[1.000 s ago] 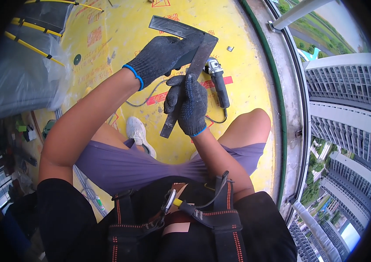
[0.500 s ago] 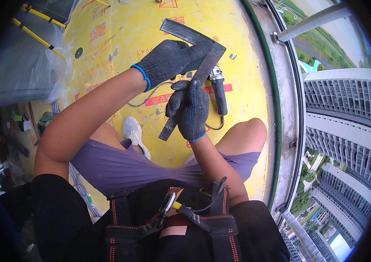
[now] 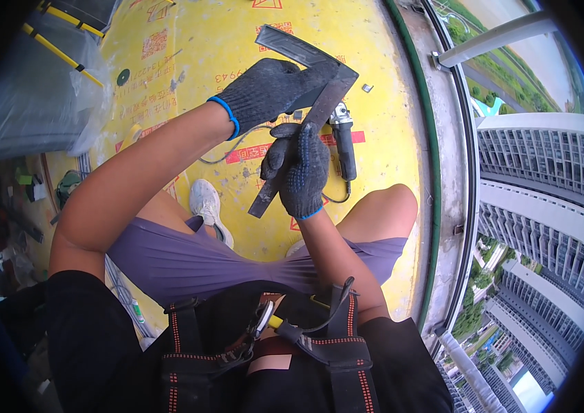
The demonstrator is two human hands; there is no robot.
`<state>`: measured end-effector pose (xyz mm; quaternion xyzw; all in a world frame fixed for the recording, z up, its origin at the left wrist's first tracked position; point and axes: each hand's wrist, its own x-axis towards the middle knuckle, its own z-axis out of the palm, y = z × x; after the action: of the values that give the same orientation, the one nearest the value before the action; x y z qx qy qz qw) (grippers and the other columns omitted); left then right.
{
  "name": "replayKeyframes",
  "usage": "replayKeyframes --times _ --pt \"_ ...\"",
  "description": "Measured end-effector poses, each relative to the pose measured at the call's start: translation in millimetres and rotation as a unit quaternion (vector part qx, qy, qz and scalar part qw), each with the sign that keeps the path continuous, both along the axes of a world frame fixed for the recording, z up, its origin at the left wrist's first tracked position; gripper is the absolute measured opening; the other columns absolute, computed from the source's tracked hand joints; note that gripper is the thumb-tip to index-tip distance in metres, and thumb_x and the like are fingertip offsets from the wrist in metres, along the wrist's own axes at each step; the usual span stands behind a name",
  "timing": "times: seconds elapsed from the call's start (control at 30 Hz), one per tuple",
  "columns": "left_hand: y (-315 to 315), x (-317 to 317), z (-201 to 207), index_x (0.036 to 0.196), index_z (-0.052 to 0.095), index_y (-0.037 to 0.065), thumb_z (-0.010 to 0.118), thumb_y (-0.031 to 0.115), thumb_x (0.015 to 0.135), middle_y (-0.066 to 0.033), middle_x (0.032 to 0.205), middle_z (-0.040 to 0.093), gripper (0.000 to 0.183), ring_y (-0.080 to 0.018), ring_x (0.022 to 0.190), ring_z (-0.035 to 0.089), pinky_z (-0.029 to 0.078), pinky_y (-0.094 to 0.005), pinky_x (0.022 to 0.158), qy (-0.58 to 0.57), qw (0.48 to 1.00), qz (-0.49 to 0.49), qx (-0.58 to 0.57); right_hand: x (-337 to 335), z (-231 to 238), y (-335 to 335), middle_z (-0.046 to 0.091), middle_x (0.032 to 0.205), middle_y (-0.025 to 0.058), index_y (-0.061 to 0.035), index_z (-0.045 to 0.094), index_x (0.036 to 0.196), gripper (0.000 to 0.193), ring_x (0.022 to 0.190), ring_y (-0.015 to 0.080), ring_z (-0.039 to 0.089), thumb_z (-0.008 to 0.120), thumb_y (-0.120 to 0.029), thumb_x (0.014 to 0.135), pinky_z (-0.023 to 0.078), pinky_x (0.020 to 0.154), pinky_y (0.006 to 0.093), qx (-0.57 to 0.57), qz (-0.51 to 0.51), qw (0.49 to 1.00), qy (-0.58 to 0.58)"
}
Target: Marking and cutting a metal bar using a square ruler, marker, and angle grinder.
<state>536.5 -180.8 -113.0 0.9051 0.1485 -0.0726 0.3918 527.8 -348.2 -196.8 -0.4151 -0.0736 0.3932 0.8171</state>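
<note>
Both hands wear dark knitted gloves with blue cuffs. Between them is a dark steel angle bracket (image 3: 337, 93), its two arms meeting in a corner at the far right. My left hand (image 3: 264, 89) is closed around it near that corner, with the ribbed arm sticking out beyond the fingers to the upper left. Lower down, my right hand (image 3: 302, 172) grips the flat arm, whose end (image 3: 262, 199) slants out toward me. An angle grinder (image 3: 343, 141) lies on the floor just right of my right hand, its cable trailing off.
A yellow printed floor sheet (image 3: 189, 103) spreads beneath me. On it lie a dark disc (image 3: 123, 77) and a small metal scrap (image 3: 368, 88). Yellow tripod legs (image 3: 58, 51) stand at far left beside plastic sheeting (image 3: 37, 117). A window ledge (image 3: 453, 172) runs along the right, with tall buildings outside.
</note>
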Motion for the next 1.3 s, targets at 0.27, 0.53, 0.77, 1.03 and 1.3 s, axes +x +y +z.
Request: replayKeyframes --times 0.27,0.53,0.77,1.03,1.3 --pt "17 -2 -5 0.109 0.072 -0.002 0.079 0.063 0.092 -0.0162 0.091 0.07 0.067 -0.0244 0.083 0.067 0.054 -0.0381 0.078 0.0 0.996 0.077 -0.035 67 -3 -4 0.043 0.062 0.0024 0.001 0.064 0.106 0.054 0.05 0.0162 0.044 0.047 -0.049 0.116 0.042 0.049 0.0319 0.041 -0.201 0.977 -0.059" --pt "60 -17 2 0.13 0.07 0.003 0.083 0.029 0.093 -0.006 0.094 0.072 0.047 -0.0122 0.069 0.064 0.054 -0.0308 0.064 -0.063 0.996 0.055 0.035 119 -145 22 0.076 0.106 0.0318 0.0022 0.07 0.108 0.052 0.1 0.0482 0.074 0.049 -0.045 0.109 0.055 0.093 0.0561 -0.569 -0.015 0.714 -0.407" --pt "63 -19 1 0.122 0.07 0.0 0.079 0.038 0.091 -0.0231 0.113 0.075 0.051 -0.037 0.104 0.072 0.056 -0.046 0.095 -0.029 0.998 0.01 0.051 59 -210 137 0.071 0.128 0.0254 -0.0072 0.067 0.133 0.054 0.12 0.0438 0.07 0.058 -0.052 0.105 0.056 0.101 0.0544 -0.525 0.216 0.665 -0.486" --pt "99 -17 -17 0.129 0.068 0.0 0.08 0.025 0.098 -0.0134 0.104 0.074 0.041 -0.0201 0.092 0.069 0.057 -0.0372 0.086 -0.12 0.987 -0.002 0.11 157 -206 29 0.052 0.153 0.0224 -0.006 0.047 0.158 0.103 0.147 0.0379 0.044 0.09 -0.053 0.077 0.038 0.121 0.0518 -0.675 -0.099 0.595 -0.424" --pt "114 -16 -28 0.135 0.064 -0.001 0.079 0.03 0.097 -0.0259 0.116 0.075 0.051 -0.0427 0.106 0.072 0.057 -0.0468 0.093 -0.171 0.974 0.007 0.147 146 -268 -52 0.076 0.116 0.0303 -0.0059 0.053 0.133 0.072 0.106 0.049 0.074 0.088 -0.044 0.084 0.058 0.093 0.0543 -0.634 0.04 0.667 -0.39"
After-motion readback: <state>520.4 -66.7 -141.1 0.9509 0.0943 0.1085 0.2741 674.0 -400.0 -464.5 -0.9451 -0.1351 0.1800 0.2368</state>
